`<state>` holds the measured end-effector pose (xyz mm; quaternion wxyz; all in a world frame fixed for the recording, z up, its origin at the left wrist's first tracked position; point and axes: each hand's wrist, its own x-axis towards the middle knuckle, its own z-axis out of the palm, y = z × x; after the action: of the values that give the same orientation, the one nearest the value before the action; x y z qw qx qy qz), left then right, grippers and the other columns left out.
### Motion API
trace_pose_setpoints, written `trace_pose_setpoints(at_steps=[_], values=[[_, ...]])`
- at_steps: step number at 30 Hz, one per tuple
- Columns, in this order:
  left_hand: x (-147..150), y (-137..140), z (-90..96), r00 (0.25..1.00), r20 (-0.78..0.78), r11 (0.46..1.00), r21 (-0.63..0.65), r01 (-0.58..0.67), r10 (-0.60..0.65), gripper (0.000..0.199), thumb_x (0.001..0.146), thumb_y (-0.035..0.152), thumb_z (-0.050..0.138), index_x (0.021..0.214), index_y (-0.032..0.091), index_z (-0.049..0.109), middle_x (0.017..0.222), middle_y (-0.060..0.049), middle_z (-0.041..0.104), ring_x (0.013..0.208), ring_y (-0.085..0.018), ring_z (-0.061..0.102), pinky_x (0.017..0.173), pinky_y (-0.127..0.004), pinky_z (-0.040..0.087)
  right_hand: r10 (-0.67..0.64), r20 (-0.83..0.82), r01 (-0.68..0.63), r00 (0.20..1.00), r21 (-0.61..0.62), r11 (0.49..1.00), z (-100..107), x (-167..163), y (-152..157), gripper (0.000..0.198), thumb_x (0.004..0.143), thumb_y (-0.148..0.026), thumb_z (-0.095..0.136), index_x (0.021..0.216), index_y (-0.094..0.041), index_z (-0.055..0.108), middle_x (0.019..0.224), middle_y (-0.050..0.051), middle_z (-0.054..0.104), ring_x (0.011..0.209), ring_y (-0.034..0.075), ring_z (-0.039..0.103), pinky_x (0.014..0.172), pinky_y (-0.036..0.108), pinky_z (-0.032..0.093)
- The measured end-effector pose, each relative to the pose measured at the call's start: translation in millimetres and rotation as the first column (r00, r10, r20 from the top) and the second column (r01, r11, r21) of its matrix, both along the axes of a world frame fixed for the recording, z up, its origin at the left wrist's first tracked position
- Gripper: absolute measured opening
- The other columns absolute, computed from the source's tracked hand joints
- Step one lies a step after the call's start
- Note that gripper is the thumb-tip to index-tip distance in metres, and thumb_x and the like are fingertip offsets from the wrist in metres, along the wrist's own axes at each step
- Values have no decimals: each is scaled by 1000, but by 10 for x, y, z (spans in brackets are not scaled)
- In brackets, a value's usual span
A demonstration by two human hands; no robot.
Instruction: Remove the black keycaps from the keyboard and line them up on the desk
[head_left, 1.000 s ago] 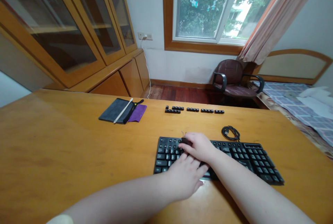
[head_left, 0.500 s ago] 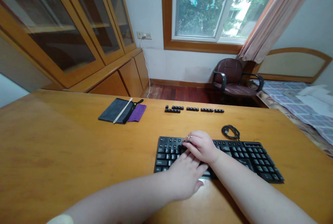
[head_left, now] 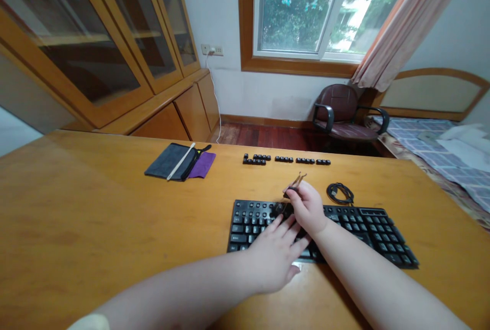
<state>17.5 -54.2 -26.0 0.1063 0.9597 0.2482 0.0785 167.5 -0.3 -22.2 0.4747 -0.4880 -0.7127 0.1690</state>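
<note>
My left hand rests palm down on the black keyboard, fingers spread over its lower middle keys. Just above it, my right hand is closed around a wire keycap puller with a dark handle. Thin wire prongs stick up past the fingers. Whether a keycap sits in the puller I cannot tell. Part of the keyboard's upper middle looks dark, without visible caps, and the hands hide some of the keys beside it.
Loose black keycaps lie in short rows near the desk's far edge. A coiled USB cable sits behind the keyboard. To the left are a grey pouch, a white stick lying on it and a purple cloth.
My right hand has lifted slightly and turned, moving right, so the puller's wire prongs now point upward. The left hand stays nearly still on the keyboard.
</note>
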Motion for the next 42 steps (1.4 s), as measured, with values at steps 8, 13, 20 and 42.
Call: trace_pose_setpoints(at_steps=[8, 13, 20, 42], values=[[-21, 43, 133, 984, 163, 972, -234, -32, 72, 36, 85, 39, 52, 118, 25, 56, 130, -6, 54, 129, -25, 38, 108, -47, 25, -79, -110, 67, 991, -103, 992, -22, 14, 84, 27, 87, -41, 49, 75, -20, 60, 76, 5, 60, 74, 18, 56, 70, 31, 45], [-128, 320, 189, 676, 497, 827, -453, -332, 544, 8, 85, 21, 50, 86, 19, 58, 89, -2, 64, 88, -14, 60, 83, -29, 48, -114, -162, 87, 980, -166, 982, -12, 19, 106, 30, 86, -44, 50, 72, -19, 60, 68, 3, 58, 67, 17, 56, 65, 29, 45], [-249, 651, -29, 663, 455, 780, -529, -335, 594, 38, 78, 25, 61, 114, 19, 51, 112, -6, 58, 97, -17, 59, 92, -35, 47, -96, -286, 27, 953, -237, 971, -9, -1, 119, 29, 85, -44, 53, 72, -19, 59, 62, 2, 57, 60, 16, 57, 64, 30, 47], [-241, 680, -100, 602, 530, 784, -543, -299, 597, 32, 77, 18, 63, 108, 23, 62, 95, -2, 64, 85, -16, 61, 84, -31, 50, -153, -684, -188, 713, -396, 899, -24, -62, 204, 35, 71, -49, 67, 74, -17, 56, 54, -1, 61, 47, 14, 60, 51, 27, 50]])
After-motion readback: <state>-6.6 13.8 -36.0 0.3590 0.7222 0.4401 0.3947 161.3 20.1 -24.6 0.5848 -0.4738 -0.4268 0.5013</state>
